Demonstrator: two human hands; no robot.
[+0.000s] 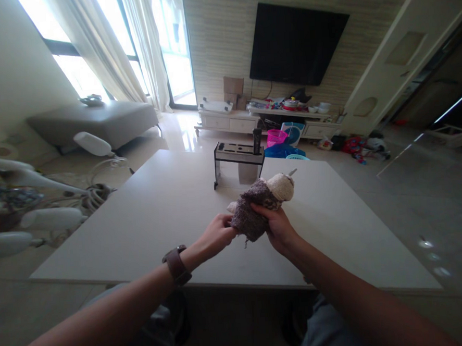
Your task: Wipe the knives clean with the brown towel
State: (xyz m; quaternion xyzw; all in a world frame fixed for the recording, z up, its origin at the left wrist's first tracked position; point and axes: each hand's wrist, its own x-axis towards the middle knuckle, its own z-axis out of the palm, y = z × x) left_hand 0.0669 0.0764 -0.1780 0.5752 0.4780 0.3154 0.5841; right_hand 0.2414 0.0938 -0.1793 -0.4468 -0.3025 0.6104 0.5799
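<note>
With our right hand (281, 228) we clamp the grey-purple cloth (249, 213) near the centre of the frame, thumb laid along its top and the other fingers mostly hidden, while our left hand (219, 233) curls in and pinches its lower left edge. A cream bundle (282, 186) pokes out of the cloth toward the upper right. Our forearms (117, 308) slant in from both lower corners over the white table (159, 214), where a black-framed stand (238, 154) stands just beyond.
</note>
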